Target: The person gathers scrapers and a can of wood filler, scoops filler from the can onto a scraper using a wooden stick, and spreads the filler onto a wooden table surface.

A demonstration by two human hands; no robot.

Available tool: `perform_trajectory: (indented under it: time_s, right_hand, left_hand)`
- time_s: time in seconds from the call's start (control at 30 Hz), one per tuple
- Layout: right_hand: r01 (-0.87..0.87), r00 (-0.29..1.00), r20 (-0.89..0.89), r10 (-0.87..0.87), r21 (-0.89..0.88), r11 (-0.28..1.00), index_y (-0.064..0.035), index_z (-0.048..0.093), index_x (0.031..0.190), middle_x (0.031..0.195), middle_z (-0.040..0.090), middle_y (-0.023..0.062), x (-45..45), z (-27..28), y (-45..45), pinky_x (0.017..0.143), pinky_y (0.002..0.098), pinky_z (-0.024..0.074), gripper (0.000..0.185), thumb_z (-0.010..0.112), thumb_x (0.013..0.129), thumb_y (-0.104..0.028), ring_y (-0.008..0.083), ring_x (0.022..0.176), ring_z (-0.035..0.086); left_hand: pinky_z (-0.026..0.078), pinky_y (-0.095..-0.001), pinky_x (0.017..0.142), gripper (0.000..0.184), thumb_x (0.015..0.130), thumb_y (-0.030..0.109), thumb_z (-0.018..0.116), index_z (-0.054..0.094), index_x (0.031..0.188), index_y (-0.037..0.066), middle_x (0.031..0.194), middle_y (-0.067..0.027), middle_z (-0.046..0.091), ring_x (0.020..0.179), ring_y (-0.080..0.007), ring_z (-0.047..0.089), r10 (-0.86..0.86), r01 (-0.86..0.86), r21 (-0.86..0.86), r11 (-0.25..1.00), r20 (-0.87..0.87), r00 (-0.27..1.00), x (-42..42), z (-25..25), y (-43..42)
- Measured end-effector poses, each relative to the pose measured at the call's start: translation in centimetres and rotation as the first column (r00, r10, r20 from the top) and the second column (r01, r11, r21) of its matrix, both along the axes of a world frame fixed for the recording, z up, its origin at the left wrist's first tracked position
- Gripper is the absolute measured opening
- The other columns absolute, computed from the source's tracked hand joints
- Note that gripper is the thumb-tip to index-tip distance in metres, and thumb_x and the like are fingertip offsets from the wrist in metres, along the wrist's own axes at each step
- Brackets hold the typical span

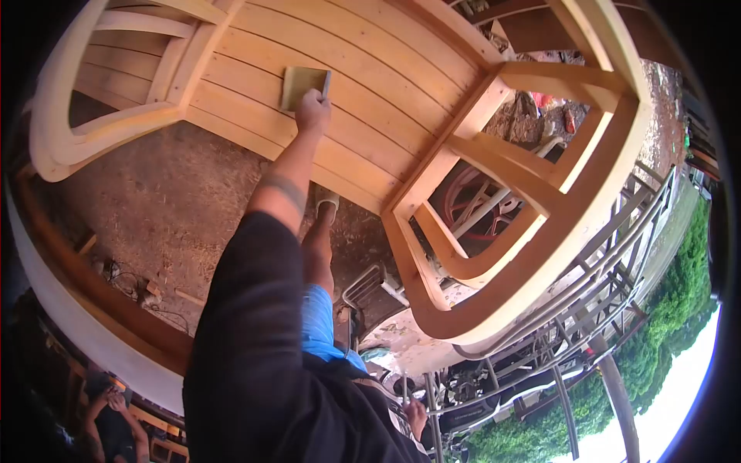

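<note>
My left hand is closed on a flat tan sheet with a grey edge, which looks like sandpaper. The sheet lies against the slatted boards of a pale wooden bench. My left arm reaches straight out over the boards. Low in the view, beside my shirt, is my right hand, away from the bench. It is small and partly hidden there, so its grip does not show clearly. The bench has rounded, open frames at both ends, the nearer one being the right end frame.
Dirt floor with wood scraps lies left of my legs. Metal tube frames and a red wheel stand at the right. A long wooden piece with a pale edge curves along the left. Another person is at lower left.
</note>
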State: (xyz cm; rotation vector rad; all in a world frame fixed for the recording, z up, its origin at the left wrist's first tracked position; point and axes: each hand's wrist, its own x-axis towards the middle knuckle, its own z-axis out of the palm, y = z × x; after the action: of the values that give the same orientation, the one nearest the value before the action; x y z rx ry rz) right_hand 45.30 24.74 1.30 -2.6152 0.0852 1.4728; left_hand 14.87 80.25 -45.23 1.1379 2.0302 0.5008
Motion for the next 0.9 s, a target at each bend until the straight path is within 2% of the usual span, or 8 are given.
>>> perform_trajectory:
  time_s: [0.03,0.1,0.17,0.37,0.53,0.7,0.8,0.9]
  right_hand:
    - [0.177,0.984,-0.012,-0.176,0.077,0.981,-0.0013,0.055,0.119,0.089,0.063,0.0095,0.5,-0.8,1.9,0.079,0.0304,0.05,0.042,0.059,0.093,-0.034,0.0156,0.078,0.06]
    - [-0.021,0.998,-0.057,0.031,0.173,0.985,0.0001,0.054,0.121,0.091,0.063,0.009,-0.5,-1.7,8.4,0.08,0.0293,0.0492,0.038,0.055,0.096,-0.029,0.015,0.08,0.06]
    - [-0.148,0.969,-0.152,0.194,0.269,0.952,0.0004,0.052,0.125,0.095,0.063,0.0089,-3.6,-1.1,17.6,0.083,0.0306,0.0486,0.038,0.053,0.097,-0.025,0.0156,0.085,0.06]
    - [-0.11,0.725,-0.359,0.587,0.782,0.614,0.0034,0.043,0.134,0.117,0.058,0.0135,-10.0,1.3,34.6,0.095,0.0348,0.0437,0.048,0.059,0.093,-0.017,0.0211,0.109,0.055]
    - [-0.663,0.519,0.494,0.697,0.748,-0.037,0.0028,0.015,0.147,0.142,0.036,0.0238,-16.4,4.3,43.0,0.109,0.0391,0.0305,0.09,0.072,0.083,-0.027,0.0308,0.132,0.038]
    - [-0.042,0.404,-0.124,0.906,0.987,0.154,0.004,0.02,0.145,0.136,0.042,0.0181,-21.0,6.0,42.9,0.107,0.0385,0.0332,0.084,0.07,0.083,-0.023,0.0265,0.126,0.043]
    - [0.028,0.152,-0.321,0.935,0.947,0.321,0.0025,0.029,0.141,0.131,0.047,0.0148,-22.4,5.7,39.7,0.102,0.0366,0.0378,0.086,0.064,0.083,-0.052,0.0235,0.12,0.049]
    - [-0.016,0.078,-0.427,0.901,0.903,0.429,0.0019,0.034,0.136,0.118,0.055,0.0138,-24.1,4.1,35.8,0.09,0.0346,0.0466,0.065,0.06,0.091,-0.037,0.0211,0.103,0.058]
  left_hand:
    - [0.053,-0.04,0.069,0.022,0.077,0.019,0.071,0.06,0.083,0.001,0.076,-0.0151,0.065,0.073,-0.0302,0.065,0.047,-0.051,0.025,0.998,0.116,0.992,-0.4,2.0,0.4]
    - [0.053,-0.0335,0.066,0.02,0.079,0.016,0.072,0.059,0.085,0.001,0.078,-0.0098,0.066,0.072,-0.0199,0.064,0.087,-0.094,0.003,0.996,0.346,0.934,-1.7,7.3,0.0]
    - [0.054,-0.0305,0.067,0.016,0.084,0.011,0.068,0.058,0.092,0.002,0.083,-0.0063,0.065,0.074,-0.0139,0.063,0.266,-0.257,-0.156,0.954,0.835,0.481,-3.2,15.4,-1.5]
    - [0.052,-0.0264,0.071,0.016,0.083,0.008,0.071,0.059,0.092,0.003,0.084,-0.0047,0.065,0.076,-0.0109,0.062,0.089,-0.174,-0.047,0.984,0.967,0.241,-8.2,35.4,-6.1]
    - [0.049,-0.023,0.069,0.016,0.081,0.009,0.073,0.061,0.088,0.002,0.082,-0.0046,0.066,0.075,-0.0091,0.061,-0.118,-0.16,0.205,0.965,0.894,0.433,-9.6,45.9,-10.9]
    - [0.052,-0.0272,0.074,0.016,0.083,0.004,0.069,0.061,0.096,0.001,0.089,-0.0057,0.065,0.082,-0.0119,0.062,-0.15,-0.122,0.242,0.963,0.852,0.502,-9.0,53.2,-18.4]
    - [0.05,-0.0264,0.077,0.025,0.083,0.006,0.069,0.058,0.105,0.0,0.089,-0.0051,0.064,0.085,-0.013,0.061,-0.12,-0.246,0.314,0.917,0.806,0.58,-7.9,54.4,-23.3]
    - [0.05,-0.0256,0.071,0.032,0.087,0.012,0.066,0.053,0.113,0.001,0.093,-0.0067,0.064,0.082,-0.0118,0.061,-0.049,-0.392,0.407,0.825,0.743,0.667,-6.6,53.5,-28.8]
